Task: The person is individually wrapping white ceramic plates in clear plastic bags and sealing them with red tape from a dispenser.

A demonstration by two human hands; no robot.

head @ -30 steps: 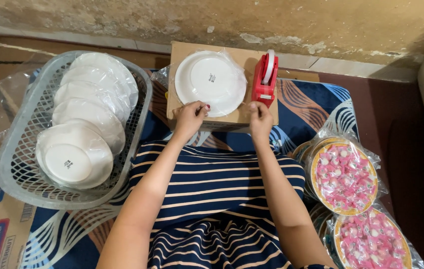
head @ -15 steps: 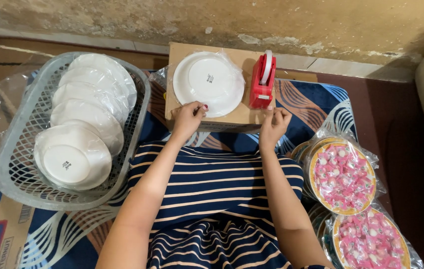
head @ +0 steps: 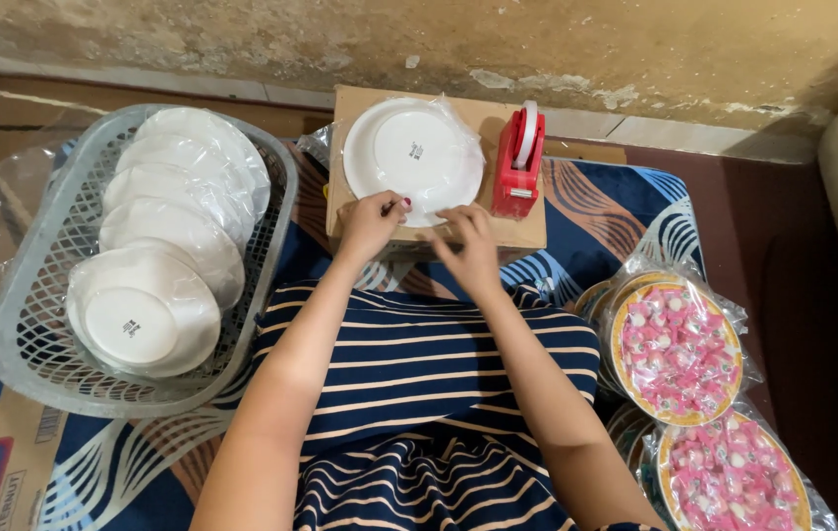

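Both hands touch the wrapped plate (head: 413, 152); red tape dispenser (head: 518, 162) just beside.

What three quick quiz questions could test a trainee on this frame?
1. True or false: the red tape dispenser stands to the right of the wrapped white plate on the cardboard box.
2. Where are the other white plates stacked? A) grey plastic basket B) on the floor C) on the box
3. Which edge of the plate do the left hand and right hand touch?

Key: 1 true; 2 A; 3 the near edge, closest to the person.
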